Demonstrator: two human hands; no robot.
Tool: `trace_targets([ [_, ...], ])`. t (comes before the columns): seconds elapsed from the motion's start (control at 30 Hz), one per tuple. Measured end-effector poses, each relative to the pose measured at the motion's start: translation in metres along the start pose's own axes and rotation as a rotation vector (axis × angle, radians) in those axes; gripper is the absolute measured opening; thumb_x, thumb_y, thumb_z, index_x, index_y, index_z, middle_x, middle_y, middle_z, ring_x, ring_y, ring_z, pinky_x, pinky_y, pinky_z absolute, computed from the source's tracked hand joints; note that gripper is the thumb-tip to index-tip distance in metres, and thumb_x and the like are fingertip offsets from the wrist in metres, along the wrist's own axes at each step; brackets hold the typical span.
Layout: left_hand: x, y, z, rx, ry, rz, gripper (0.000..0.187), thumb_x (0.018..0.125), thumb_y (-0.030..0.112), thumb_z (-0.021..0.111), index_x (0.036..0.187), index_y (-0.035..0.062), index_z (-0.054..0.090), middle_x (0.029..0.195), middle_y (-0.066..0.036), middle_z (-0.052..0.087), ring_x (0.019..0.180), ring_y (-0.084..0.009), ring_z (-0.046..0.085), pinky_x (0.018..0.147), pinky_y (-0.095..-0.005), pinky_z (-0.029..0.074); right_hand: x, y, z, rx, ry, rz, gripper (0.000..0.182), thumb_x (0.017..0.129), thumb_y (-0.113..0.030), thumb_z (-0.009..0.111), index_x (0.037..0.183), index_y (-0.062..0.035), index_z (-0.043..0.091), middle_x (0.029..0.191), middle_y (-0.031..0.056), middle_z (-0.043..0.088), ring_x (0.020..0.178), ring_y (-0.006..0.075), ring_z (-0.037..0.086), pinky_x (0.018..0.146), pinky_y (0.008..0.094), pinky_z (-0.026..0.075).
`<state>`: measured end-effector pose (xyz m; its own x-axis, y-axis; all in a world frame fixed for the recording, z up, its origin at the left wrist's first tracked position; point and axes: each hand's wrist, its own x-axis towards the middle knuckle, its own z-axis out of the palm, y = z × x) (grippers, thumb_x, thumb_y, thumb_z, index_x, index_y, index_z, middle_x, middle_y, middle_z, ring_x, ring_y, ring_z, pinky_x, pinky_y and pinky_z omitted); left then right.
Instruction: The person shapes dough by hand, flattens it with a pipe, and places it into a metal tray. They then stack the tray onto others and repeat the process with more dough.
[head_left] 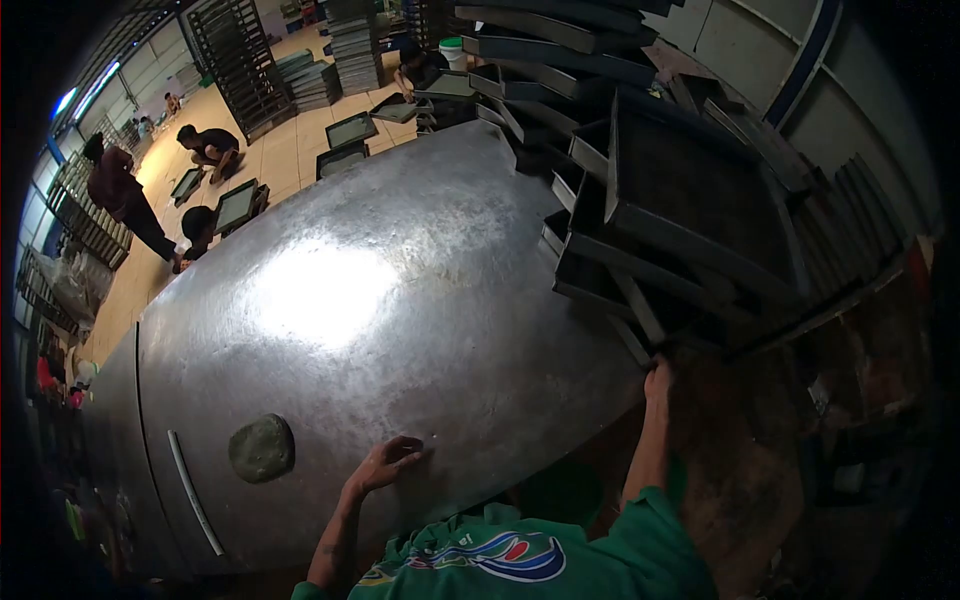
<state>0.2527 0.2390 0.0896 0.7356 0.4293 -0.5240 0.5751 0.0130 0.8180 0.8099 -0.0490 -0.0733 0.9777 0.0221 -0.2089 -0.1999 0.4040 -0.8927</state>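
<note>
My left hand (392, 462) is over the near part of a wide, shiny metal table (440, 380), fingers loosely bent and apart, holding nothing. To its left a flat, rounded grey-green lump (262, 448) lies on the metal, with a thin pale rod (195, 492) beyond it. My right hand (657, 378) is at the table's right edge, its fingers closed on the low corner of a dark metal tray (640, 305). That tray belongs to a leaning, uneven pile of rectangular trays (700, 190). Part of the right hand's grip is hidden.
Further trays (570, 45) rise in a tall, crooked stack at the back right. Across the tiled floor (290, 130) stand racks (235, 65), with several people crouching or standing near filled trays (350, 130). A white bucket (453, 52) with a green rim is at the back.
</note>
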Motion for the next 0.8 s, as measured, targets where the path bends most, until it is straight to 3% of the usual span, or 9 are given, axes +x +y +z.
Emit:
trace_targets([
  [0.13, -0.001, -0.011, -0.007, -0.082, -0.054, 0.085, 0.046, 0.090, 0.033, 0.064, 0.122, 0.0003, 0.058, 0.119, -0.013, 0.063, 0.113, -0.0244, 0.060, 0.097, -0.0351, 0.046, -0.076, 0.013, -0.013, -0.444, -0.052, -0.110, 0.032, 0.085, -0.003, 0.058, 0.116, 0.0043, 0.056, 0.118, 0.0063, 0.056, 0.107, 0.0184, 0.050, 0.096, 0.0323, 0.039],
  [0.27, -0.013, -0.029, -0.031, -0.087, -0.015, 0.075, 0.043, 0.092, 0.031, 0.063, 0.121, 0.0001, 0.058, 0.115, -0.013, 0.065, 0.108, -0.0217, 0.061, 0.093, -0.0340, 0.048, -0.205, -0.045, 0.022, -1.500, -0.315, -0.227, 0.035, 0.088, -0.008, 0.046, 0.119, 0.0028, 0.057, 0.120, 0.0201, 0.059, 0.111, 0.0303, 0.054, 0.099, 0.0363, 0.039],
  [0.37, -0.035, -0.038, -0.062, -0.235, -0.007, 0.079, 0.036, 0.093, 0.027, 0.061, 0.118, 0.0012, 0.060, 0.102, -0.010, 0.068, 0.096, -0.0168, 0.064, 0.084, -0.0315, 0.050, -0.231, -0.012, -0.008, -1.403, -0.350, -0.281, 0.029, 0.087, -0.007, 0.045, 0.109, 0.0036, 0.062, 0.110, 0.0215, 0.063, 0.106, 0.0330, 0.058, 0.094, 0.0402, 0.042],
  [0.47, -0.065, -0.051, -0.100, -0.309, 0.233, 0.216, 0.025, 0.093, 0.020, 0.060, 0.111, 0.0023, 0.063, 0.081, -0.003, 0.068, 0.070, -0.0082, 0.060, 0.059, -0.0233, 0.045, -0.262, -0.002, -0.005, -1.477, -0.475, -0.253, 0.028, 0.087, -0.009, 0.047, 0.108, 0.0032, 0.060, 0.111, 0.0227, 0.060, 0.107, 0.0341, 0.056, 0.095, 0.0412, 0.042],
  [0.5, -0.076, -0.063, -0.114, -0.331, 0.332, 0.193, 0.021, 0.091, 0.014, 0.062, 0.107, 0.0004, 0.064, 0.082, -0.006, 0.068, 0.078, -0.0120, 0.066, 0.071, -0.0270, 0.049, -0.271, 0.004, -0.008, -1.531, -0.515, -0.188, 0.028, 0.086, -0.009, 0.048, 0.110, 0.0031, 0.058, 0.115, 0.0232, 0.058, 0.111, 0.0345, 0.053, 0.097, 0.0411, 0.041],
  [0.63, -0.129, -0.121, -0.173, -0.494, 0.654, 0.237, 0.015, 0.090, 0.010, 0.064, 0.100, -0.0005, 0.066, 0.079, -0.005, 0.067, 0.071, -0.0114, 0.064, 0.067, -0.0249, 0.049, -0.329, 0.012, 0.060, -1.832, -0.545, -0.050, 0.033, 0.087, -0.012, 0.051, 0.116, 0.0014, 0.057, 0.118, 0.0229, 0.057, 0.114, 0.0354, 0.053, 0.101, 0.0435, 0.040],
  [0.7, -0.152, -0.166, -0.194, -0.338, 0.990, 0.373, 0.012, 0.088, 0.010, 0.066, 0.094, 0.0001, 0.066, 0.076, -0.005, 0.067, 0.069, -0.0113, 0.063, 0.066, -0.0259, 0.050, -0.307, 0.074, 0.047, -2.184, -0.687, -0.297, 0.035, 0.087, -0.015, 0.054, 0.118, 0.0005, 0.057, 0.120, 0.0226, 0.056, 0.116, 0.0344, 0.052, 0.103, 0.0434, 0.039],
  [0.73, -0.174, -0.184, -0.206, -0.236, 1.080, 0.230, 0.014, 0.087, 0.012, 0.068, 0.095, 0.0009, 0.067, 0.087, -0.008, 0.067, 0.079, -0.0150, 0.063, 0.072, -0.0288, 0.050, -0.300, 0.098, 0.043, -2.517, -0.816, -0.576, 0.038, 0.087, -0.018, 0.056, 0.121, -0.0004, 0.057, 0.122, 0.0222, 0.056, 0.118, 0.0334, 0.052, 0.105, 0.0432, 0.039],
  [0.8, -0.215, -0.225, -0.226, -0.140, 1.182, 0.076, 0.016, 0.085, 0.014, 0.069, 0.096, 0.0018, 0.067, 0.098, -0.012, 0.067, 0.090, -0.0187, 0.063, 0.079, -0.0316, 0.051, -0.320, 0.102, 0.094, -2.330, -0.781, -0.370, 0.045, 0.085, -0.026, 0.062, 0.123, -0.0028, 0.056, 0.130, 0.0197, 0.052, 0.120, 0.0335, 0.051, 0.106, 0.0443, 0.038],
])
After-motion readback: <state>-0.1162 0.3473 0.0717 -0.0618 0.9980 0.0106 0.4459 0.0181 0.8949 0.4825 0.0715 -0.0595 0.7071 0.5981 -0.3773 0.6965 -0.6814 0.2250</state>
